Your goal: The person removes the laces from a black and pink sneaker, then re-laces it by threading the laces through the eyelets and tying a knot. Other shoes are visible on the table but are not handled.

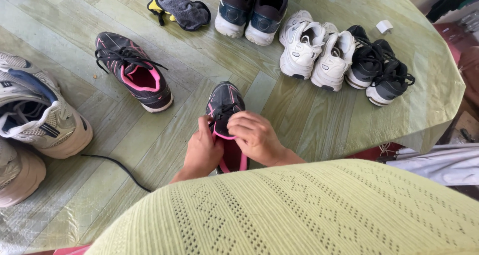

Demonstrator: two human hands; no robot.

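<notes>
Now both hands on the black mesh trainer with pink lining (225, 105), at the near edge of the green wood-patterned bench (309, 120). Left hand (203, 153) and right hand (255, 137): each grip pinched narrow on its tongue. Matching black-and-pink trainer (133, 70) well left of it; loose black lace (117, 166) near, lower left; white pair (315, 50) beyond, to the right.

Bright, even daylight, soft shadows, sharp focus, slight wide-angle edge distortion.

Round table (424, 105) was covered in green wood-plank-print cloth under daylight; clutter sat beyond its right edge.
</notes>
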